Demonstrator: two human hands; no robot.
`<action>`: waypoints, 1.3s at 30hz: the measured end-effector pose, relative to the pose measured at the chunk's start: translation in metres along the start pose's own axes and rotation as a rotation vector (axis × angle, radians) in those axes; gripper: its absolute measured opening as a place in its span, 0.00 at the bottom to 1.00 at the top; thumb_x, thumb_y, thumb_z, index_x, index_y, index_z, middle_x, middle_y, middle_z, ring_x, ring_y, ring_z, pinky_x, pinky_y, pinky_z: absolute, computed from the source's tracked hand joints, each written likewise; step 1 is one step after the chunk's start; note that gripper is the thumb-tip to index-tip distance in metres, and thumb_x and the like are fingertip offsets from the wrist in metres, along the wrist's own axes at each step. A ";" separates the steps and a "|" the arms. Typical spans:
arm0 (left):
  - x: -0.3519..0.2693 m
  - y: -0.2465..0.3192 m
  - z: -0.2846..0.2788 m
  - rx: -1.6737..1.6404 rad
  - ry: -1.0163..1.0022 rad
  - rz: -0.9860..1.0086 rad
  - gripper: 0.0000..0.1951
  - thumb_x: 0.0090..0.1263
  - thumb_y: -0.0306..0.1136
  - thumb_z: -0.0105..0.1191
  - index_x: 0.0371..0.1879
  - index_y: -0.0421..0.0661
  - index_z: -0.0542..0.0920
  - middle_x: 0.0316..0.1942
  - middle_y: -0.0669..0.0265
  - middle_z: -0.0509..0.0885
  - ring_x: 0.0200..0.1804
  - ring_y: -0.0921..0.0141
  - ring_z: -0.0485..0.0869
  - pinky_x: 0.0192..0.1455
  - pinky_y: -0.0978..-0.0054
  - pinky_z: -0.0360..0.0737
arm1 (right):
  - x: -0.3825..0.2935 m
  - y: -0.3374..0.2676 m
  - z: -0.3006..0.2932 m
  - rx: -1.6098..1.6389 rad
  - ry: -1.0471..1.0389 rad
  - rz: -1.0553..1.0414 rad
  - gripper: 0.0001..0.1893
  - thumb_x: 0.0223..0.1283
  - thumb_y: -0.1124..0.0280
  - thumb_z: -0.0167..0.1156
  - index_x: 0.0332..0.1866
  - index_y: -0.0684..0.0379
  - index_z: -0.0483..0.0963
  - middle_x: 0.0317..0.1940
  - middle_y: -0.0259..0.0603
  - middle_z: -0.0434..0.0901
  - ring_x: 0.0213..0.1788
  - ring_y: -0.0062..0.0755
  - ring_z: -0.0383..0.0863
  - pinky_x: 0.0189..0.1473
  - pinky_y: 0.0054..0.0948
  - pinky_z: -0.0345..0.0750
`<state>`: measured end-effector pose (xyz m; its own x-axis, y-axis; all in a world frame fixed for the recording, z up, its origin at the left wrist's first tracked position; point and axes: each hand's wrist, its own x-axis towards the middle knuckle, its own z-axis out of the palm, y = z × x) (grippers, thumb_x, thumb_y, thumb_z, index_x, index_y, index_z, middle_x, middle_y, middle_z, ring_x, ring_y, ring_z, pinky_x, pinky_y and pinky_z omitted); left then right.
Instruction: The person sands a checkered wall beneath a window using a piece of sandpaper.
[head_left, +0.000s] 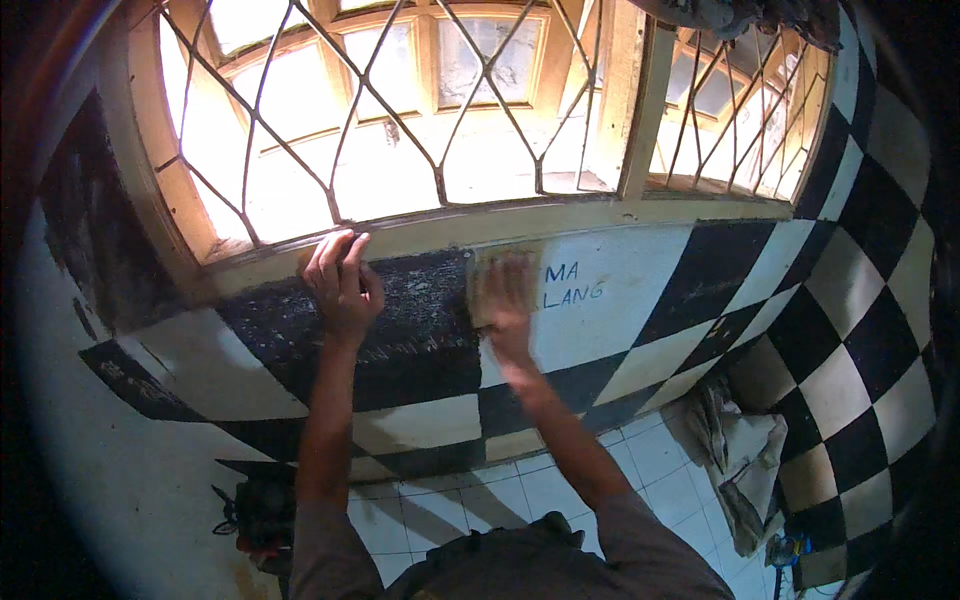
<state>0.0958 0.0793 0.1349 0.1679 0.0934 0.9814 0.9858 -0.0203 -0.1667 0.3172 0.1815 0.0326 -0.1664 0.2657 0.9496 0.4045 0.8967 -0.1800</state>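
My left hand (343, 281) rests with bent fingertips on the lower rail of the wooden window frame (405, 229), holding no object. To its right, my right hand (510, 292) lies blurred and nearly flat against the wall, over a thin tan sheet (478, 289). The sheet's material is unclear. It spans the border between a scuffed black painted square (420, 300) and a pale blue one (637, 277). Handwritten marks stand on the pale square just right of this hand. Pale scratches and dust mark the black square between my hands.
Metal lattice bars (364, 79) cross the window above. A crumpled grey cloth or sack (739, 450) lies on the tiled floor (495, 499) at right, by the checkered side wall (847, 322). A dark object (262, 517) stands at lower left, and a small blue item (787, 550) at lower right.
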 end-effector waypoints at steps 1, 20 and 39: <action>0.001 0.001 -0.002 0.009 0.002 -0.002 0.21 0.58 0.23 0.53 0.53 0.48 0.81 0.56 0.62 0.77 0.61 0.61 0.75 0.65 0.62 0.66 | -0.007 0.026 -0.016 -0.132 -0.015 0.119 0.36 0.57 0.79 0.58 0.74 0.60 0.61 0.77 0.47 0.56 0.80 0.57 0.45 0.78 0.50 0.50; 0.002 0.010 0.002 -0.003 0.012 -0.044 0.20 0.59 0.24 0.53 0.52 0.48 0.81 0.55 0.62 0.77 0.61 0.61 0.75 0.65 0.61 0.66 | 0.015 0.041 -0.042 -0.141 0.162 0.191 0.34 0.66 0.58 0.52 0.76 0.60 0.58 0.77 0.52 0.53 0.78 0.62 0.48 0.77 0.53 0.51; 0.005 0.014 0.008 -0.006 0.029 -0.043 0.23 0.55 0.21 0.52 0.53 0.47 0.80 0.56 0.61 0.77 0.61 0.61 0.74 0.65 0.60 0.65 | -0.012 -0.015 0.024 -0.340 -0.238 -0.173 0.33 0.59 0.73 0.55 0.73 0.63 0.62 0.76 0.56 0.55 0.79 0.62 0.45 0.77 0.51 0.51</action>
<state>0.1105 0.0871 0.1364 0.1248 0.0652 0.9900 0.9921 -0.0225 -0.1236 0.2914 0.1740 0.0177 -0.4441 0.2320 0.8654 0.6186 0.7781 0.1088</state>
